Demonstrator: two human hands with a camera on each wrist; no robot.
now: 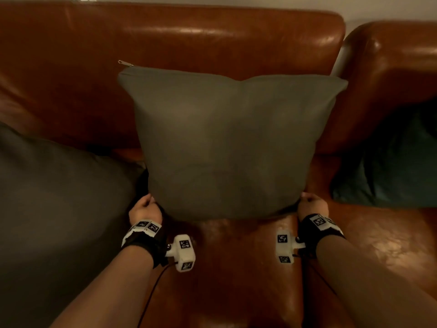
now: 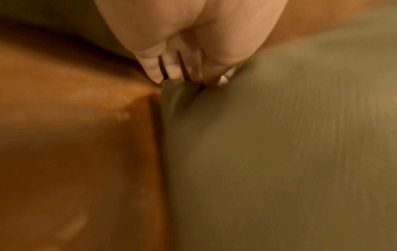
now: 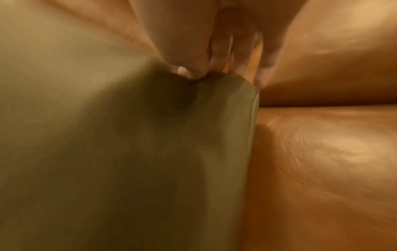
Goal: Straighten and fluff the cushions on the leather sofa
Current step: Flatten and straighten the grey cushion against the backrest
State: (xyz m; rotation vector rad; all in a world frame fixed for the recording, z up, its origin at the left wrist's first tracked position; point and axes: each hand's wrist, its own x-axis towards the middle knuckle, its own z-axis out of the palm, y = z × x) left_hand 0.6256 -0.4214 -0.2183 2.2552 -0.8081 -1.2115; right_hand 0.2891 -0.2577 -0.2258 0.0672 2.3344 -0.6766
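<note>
A grey-green square cushion point(image 1: 227, 143) stands upright against the back of the brown leather sofa point(image 1: 165, 43), its zipper pull at the top left corner. My left hand point(image 1: 145, 207) grips its lower left corner, and my right hand point(image 1: 312, 203) grips its lower right corner. In the left wrist view my fingers point(image 2: 171, 68) pinch the cushion point(image 2: 279, 152) corner against the thumb. The right wrist view is blurred; there my thumb and fingers point(image 3: 217, 56) close on the cushion point(image 3: 107, 135) corner.
A second grey cushion point(image 1: 52, 197) lies on the seat at the left. A dark teal cushion point(image 1: 392, 166) leans in the right corner by the armrest point(image 1: 390, 62). Bare seat leather point(image 1: 236, 268) stretches in front of the held cushion.
</note>
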